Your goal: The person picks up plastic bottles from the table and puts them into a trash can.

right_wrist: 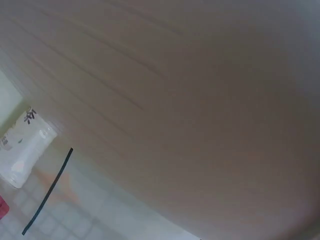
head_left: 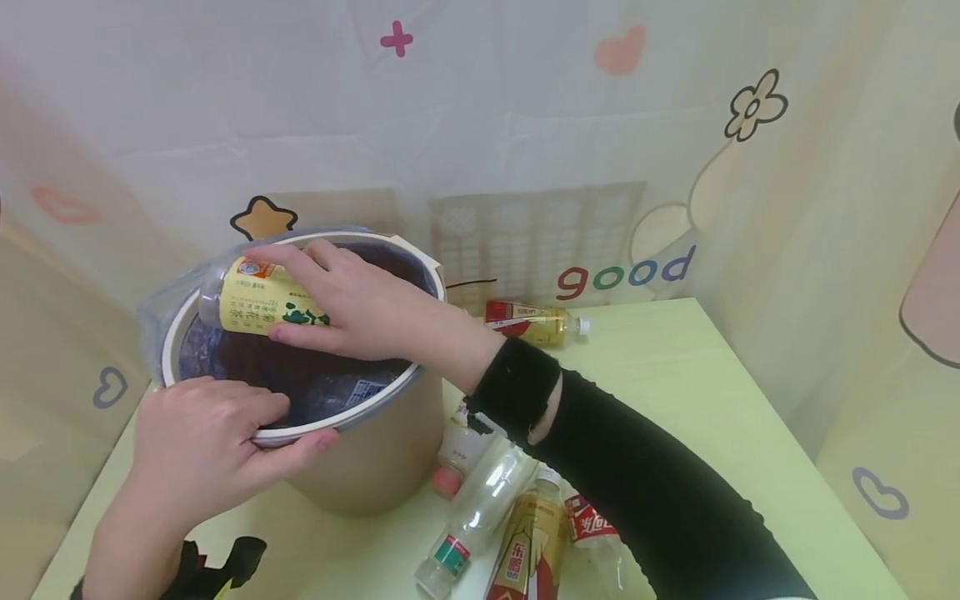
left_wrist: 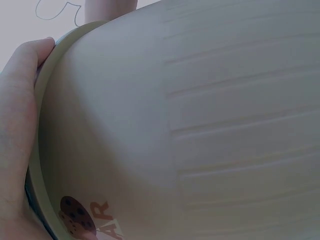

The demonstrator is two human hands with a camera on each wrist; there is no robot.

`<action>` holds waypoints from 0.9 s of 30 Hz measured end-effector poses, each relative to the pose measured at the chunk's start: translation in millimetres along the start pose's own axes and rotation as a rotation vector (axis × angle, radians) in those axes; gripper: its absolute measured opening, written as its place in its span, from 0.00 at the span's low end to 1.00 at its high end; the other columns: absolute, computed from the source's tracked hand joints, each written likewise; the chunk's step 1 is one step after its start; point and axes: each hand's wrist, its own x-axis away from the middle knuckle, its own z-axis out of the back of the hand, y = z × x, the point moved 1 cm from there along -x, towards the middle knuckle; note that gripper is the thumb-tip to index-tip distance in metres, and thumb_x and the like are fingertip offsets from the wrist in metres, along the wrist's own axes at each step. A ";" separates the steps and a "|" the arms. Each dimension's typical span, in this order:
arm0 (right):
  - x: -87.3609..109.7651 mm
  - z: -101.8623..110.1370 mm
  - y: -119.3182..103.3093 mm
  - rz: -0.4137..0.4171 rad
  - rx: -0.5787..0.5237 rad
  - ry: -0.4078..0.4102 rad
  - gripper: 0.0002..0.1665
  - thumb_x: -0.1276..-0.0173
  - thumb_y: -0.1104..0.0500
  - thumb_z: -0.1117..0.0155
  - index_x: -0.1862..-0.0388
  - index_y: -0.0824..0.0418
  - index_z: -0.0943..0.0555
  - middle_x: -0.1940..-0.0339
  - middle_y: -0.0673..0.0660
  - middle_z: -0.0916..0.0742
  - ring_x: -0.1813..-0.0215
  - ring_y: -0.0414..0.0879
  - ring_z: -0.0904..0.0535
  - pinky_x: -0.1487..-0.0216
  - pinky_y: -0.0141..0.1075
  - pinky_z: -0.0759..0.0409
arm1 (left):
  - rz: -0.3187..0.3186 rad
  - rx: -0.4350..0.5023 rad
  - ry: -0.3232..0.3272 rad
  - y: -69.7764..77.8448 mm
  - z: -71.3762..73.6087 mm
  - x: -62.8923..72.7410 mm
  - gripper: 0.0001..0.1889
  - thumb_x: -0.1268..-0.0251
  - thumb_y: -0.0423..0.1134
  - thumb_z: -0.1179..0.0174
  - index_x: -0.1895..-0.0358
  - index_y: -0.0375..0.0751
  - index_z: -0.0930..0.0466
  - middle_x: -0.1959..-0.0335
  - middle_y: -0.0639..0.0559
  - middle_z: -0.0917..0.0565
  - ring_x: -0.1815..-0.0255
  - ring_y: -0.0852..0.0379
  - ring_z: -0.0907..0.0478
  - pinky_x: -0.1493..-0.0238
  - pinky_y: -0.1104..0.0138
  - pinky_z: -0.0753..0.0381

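A beige trash bin (head_left: 375, 467) with a white rim and a bluish plastic liner (head_left: 153, 325) stands on the table, tilted toward me. My left hand (head_left: 202, 442) grips its near rim, thumb outside and fingers over the inner side; in the left wrist view that hand (left_wrist: 17, 115) lies along the rim beside the ribbed bin wall (left_wrist: 115, 100). Over the bin's mouth, my right hand (head_left: 360, 296) holds a plastic bottle with a yellow label (head_left: 258, 296), lying sideways. Inside the bin shows a blue-and-white label (head_left: 365, 392). The bin wall (right_wrist: 175, 125) fills most of the right wrist view, without the held bottle.
Right of the bin lie a clear bottle (head_left: 480, 500), a gold-and-red bottle (head_left: 528, 542), a red-labelled bottle (head_left: 592, 521) and a white bottle with pink cap (head_left: 453, 454). Farther back lies a yellow drink bottle (head_left: 555, 327). A printed curtain (head_left: 510, 100) hangs behind the table (head_left: 720, 417).
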 end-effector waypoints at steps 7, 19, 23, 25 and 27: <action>-2.7 -5.2 0.0 -0.010 -0.047 -0.199 0.43 0.18 0.36 0.36 0.13 0.41 0.41 0.36 0.53 0.22 0.40 0.42 0.25 0.41 0.32 0.26 | 0.010 -0.007 -0.057 -2.0 0.9 0.7 0.39 0.27 0.85 0.62 0.86 0.59 0.44 0.89 0.65 0.43 0.86 0.62 0.47 0.80 0.67 0.57; -2.2 -9.2 -2.8 -0.041 0.037 -0.304 0.40 0.19 0.36 0.36 0.15 0.37 0.39 0.38 0.52 0.22 0.41 0.44 0.23 0.40 0.36 0.22 | 0.016 -0.008 -0.040 -1.5 1.5 1.6 0.40 0.27 0.85 0.62 0.86 0.58 0.46 0.89 0.64 0.45 0.85 0.62 0.50 0.80 0.66 0.58; -1.0 -9.4 -3.2 -0.072 0.134 -0.286 0.40 0.19 0.35 0.36 0.15 0.36 0.39 0.37 0.53 0.22 0.40 0.47 0.22 0.40 0.40 0.20 | 0.007 -0.013 -0.053 -1.7 1.8 1.2 0.39 0.26 0.84 0.62 0.86 0.58 0.47 0.89 0.64 0.45 0.85 0.62 0.51 0.79 0.67 0.58; -0.5 -9.9 -3.2 -0.088 0.160 -0.284 0.40 0.19 0.35 0.36 0.15 0.36 0.39 0.37 0.53 0.22 0.40 0.48 0.21 0.41 0.42 0.19 | 0.003 -0.020 -0.067 -1.7 2.1 0.8 0.39 0.26 0.83 0.63 0.86 0.58 0.47 0.89 0.64 0.45 0.85 0.62 0.50 0.79 0.67 0.58; 0.0 -10.6 -3.1 -0.097 0.173 -0.289 0.40 0.19 0.35 0.36 0.15 0.36 0.38 0.37 0.53 0.22 0.40 0.48 0.21 0.40 0.42 0.19 | 0.002 -0.022 -0.068 -1.6 2.2 0.5 0.39 0.25 0.83 0.63 0.85 0.58 0.47 0.89 0.64 0.45 0.85 0.62 0.50 0.80 0.67 0.58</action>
